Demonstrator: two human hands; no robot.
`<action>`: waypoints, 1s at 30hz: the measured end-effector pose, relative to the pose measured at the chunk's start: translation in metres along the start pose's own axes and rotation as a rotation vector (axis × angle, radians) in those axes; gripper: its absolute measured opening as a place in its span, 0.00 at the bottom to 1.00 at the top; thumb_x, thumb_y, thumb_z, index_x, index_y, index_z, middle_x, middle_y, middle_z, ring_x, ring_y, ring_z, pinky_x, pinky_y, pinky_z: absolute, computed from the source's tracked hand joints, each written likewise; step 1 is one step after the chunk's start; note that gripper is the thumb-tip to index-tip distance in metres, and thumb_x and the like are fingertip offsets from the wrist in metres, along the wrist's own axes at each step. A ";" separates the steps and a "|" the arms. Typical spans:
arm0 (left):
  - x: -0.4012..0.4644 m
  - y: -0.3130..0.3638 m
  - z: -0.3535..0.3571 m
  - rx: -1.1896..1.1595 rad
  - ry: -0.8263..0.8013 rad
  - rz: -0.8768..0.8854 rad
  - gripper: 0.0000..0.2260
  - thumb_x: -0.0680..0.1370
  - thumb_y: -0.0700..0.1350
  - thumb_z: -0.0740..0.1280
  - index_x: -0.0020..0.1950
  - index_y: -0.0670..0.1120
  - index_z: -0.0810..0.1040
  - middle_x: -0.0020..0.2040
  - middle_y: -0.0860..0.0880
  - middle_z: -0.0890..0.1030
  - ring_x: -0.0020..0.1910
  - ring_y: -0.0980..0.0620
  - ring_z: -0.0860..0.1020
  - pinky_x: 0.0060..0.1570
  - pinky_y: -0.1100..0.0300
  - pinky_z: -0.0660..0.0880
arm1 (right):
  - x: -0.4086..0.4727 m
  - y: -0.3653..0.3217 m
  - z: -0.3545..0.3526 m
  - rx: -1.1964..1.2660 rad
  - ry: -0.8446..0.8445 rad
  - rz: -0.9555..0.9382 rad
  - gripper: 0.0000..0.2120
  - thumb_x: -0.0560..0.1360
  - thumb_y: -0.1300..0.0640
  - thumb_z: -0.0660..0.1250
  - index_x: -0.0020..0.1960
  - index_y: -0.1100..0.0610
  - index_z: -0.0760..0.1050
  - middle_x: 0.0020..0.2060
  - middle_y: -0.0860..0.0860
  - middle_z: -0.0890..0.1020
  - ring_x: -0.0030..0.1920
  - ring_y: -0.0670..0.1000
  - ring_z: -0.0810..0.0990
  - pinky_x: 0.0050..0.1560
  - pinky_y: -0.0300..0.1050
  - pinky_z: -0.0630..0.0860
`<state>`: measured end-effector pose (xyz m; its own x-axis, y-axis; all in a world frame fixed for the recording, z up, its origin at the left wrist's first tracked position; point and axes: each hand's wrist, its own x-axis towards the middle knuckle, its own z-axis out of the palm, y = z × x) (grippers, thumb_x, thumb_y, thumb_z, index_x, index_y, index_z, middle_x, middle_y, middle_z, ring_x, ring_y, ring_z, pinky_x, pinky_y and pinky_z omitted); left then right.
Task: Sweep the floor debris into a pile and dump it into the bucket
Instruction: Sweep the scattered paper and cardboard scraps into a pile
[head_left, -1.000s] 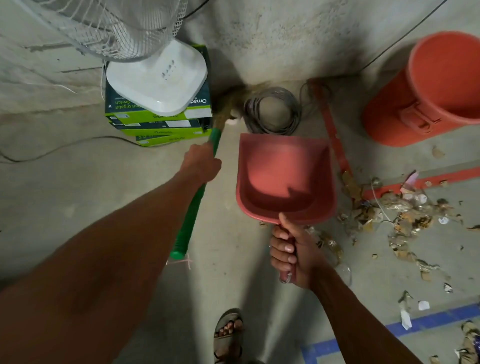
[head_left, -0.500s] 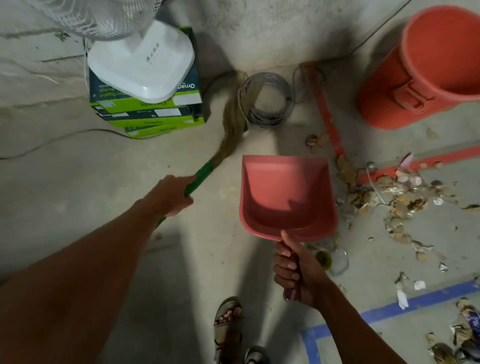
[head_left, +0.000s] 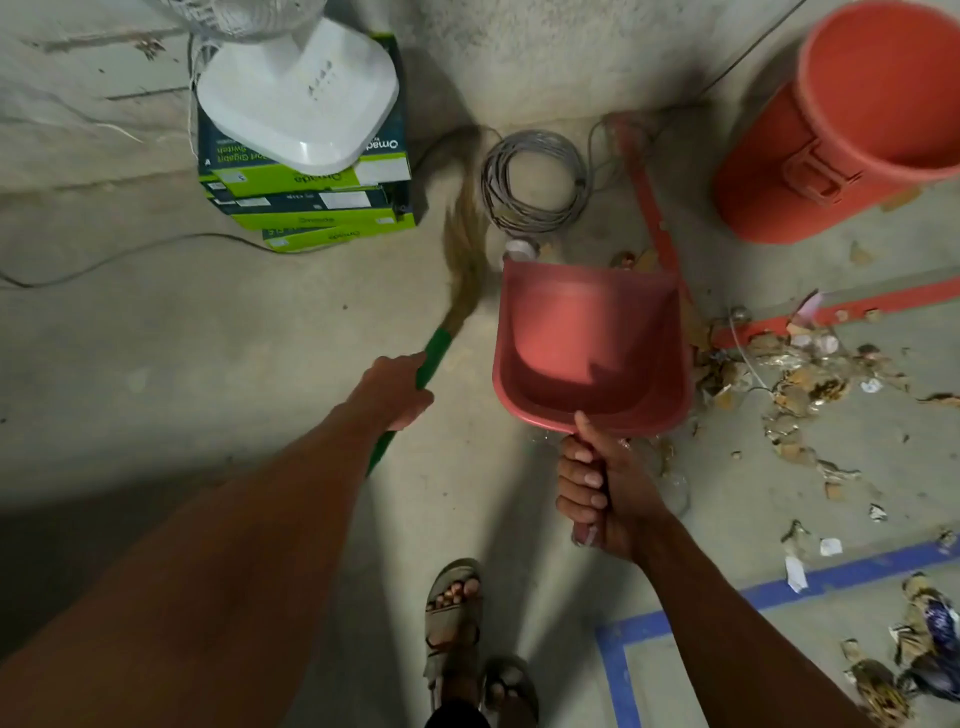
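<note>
My left hand (head_left: 397, 387) grips the green handle of a broom (head_left: 434, 353), whose straw bristles (head_left: 465, 244) trail toward the far wall. My right hand (head_left: 597, 493) holds the handle of a red dustpan (head_left: 589, 348), which is empty and sits in the middle of the view. Debris of paper and dry scraps (head_left: 795, 384) lies scattered on the concrete floor right of the dustpan. The orange bucket (head_left: 852, 130) stands upright at the top right. A few scraps (head_left: 631, 258) lie just beyond the dustpan's far lip.
A white fan base (head_left: 301, 98) sits on stacked green boxes (head_left: 311, 208) at the upper left. A coil of grey cable (head_left: 535, 176) lies by the wall. Red tape (head_left: 657, 218) and blue tape (head_left: 727, 603) mark the floor. My sandalled feet (head_left: 457, 618) are at the bottom.
The broom has swung so its bristles show, sweeping left of the dustpan. The dustpan and my right hand have come nearer and lower in view. The view shifted toward the bucket.
</note>
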<state>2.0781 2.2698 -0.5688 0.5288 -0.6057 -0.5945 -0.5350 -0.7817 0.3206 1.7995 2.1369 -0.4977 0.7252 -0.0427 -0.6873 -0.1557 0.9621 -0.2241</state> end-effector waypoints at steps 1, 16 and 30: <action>-0.004 0.014 0.008 0.011 -0.018 0.036 0.22 0.76 0.50 0.68 0.70 0.55 0.73 0.45 0.49 0.80 0.39 0.47 0.81 0.43 0.50 0.83 | -0.003 0.006 -0.004 0.012 0.001 -0.003 0.22 0.85 0.43 0.58 0.36 0.54 0.68 0.22 0.46 0.66 0.17 0.43 0.64 0.18 0.38 0.61; -0.090 0.043 0.061 0.013 0.166 0.216 0.30 0.77 0.48 0.68 0.78 0.57 0.66 0.51 0.46 0.84 0.46 0.43 0.82 0.47 0.54 0.78 | -0.123 0.028 -0.068 0.066 0.174 -0.131 0.21 0.84 0.43 0.62 0.37 0.53 0.64 0.24 0.47 0.59 0.18 0.44 0.58 0.18 0.38 0.55; -0.037 0.138 0.083 0.178 -0.010 0.369 0.30 0.77 0.49 0.71 0.79 0.57 0.67 0.56 0.45 0.84 0.50 0.43 0.83 0.50 0.53 0.79 | -0.155 0.068 -0.136 0.198 0.207 -0.176 0.22 0.83 0.43 0.63 0.36 0.53 0.64 0.28 0.48 0.54 0.19 0.44 0.58 0.17 0.38 0.58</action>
<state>1.9304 2.1963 -0.5639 0.2739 -0.8388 -0.4705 -0.7938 -0.4734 0.3819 1.5852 2.1724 -0.5001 0.5742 -0.2473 -0.7805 0.1080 0.9678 -0.2273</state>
